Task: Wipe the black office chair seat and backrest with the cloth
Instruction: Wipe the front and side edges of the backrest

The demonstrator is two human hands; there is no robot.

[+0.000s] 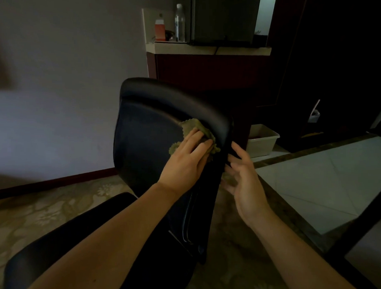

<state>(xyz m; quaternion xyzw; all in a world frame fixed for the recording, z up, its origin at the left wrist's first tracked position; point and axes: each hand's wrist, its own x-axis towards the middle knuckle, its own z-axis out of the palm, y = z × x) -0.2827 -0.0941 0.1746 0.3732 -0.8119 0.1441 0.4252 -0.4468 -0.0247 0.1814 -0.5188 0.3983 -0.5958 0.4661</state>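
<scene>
Bare L hand (185,157) palm-down, fingers straight & together, pressing flat; L arm (115,233) stretched fwd. Bare R hand (243,177) just beside it, palm inward, fingers loosely spread, gripping nothing.

Frame centre: left hand (185,159) flat, presses green cloth (198,127) on backrest (146,128); right hand (245,183), fingers spread, touches backrest's right edge.

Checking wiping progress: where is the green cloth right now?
Head view, centre: the olive-green cloth is pressed under the left hand on the black chair backrest, near its upper right rim.
</scene>
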